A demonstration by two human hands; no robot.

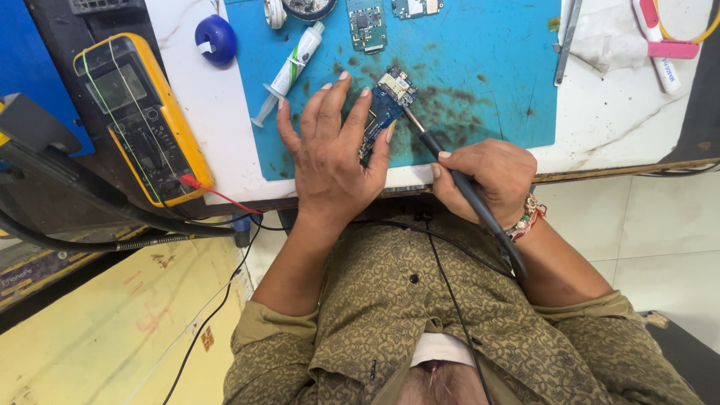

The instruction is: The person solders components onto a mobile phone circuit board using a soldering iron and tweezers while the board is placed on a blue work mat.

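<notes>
Head view, looking straight down, and we've got bench work under way at the centre of the frame. Left hand [330, 157] lies fanned over a small blue circuit board [386, 105], fingers [358, 112] spread wide, thumb and fingertips pinning the board's lower edge onto the blue mat [487, 52]. Right hand [487, 180], right of centre, is wrapped around a black soldering iron [450, 165], fingers curled tight on the grip, its tip touching the board's right side. The cord runs down across the patterned shirt.

That board looks thin, light and stiff, and fragile too, I'd say — best held by its bare edges, away from the tiny components, which is about how it's being steadied.

Upper left on the desk [622, 112]: a yellow multimeter [142, 116] with a red lead, a blue round dispenser [216, 37], and a syringe of paste [289, 71] lying aslant. Two more small boards [367, 26] sit at the top edge; metal tweezers [568, 37] rest upper right.
</notes>
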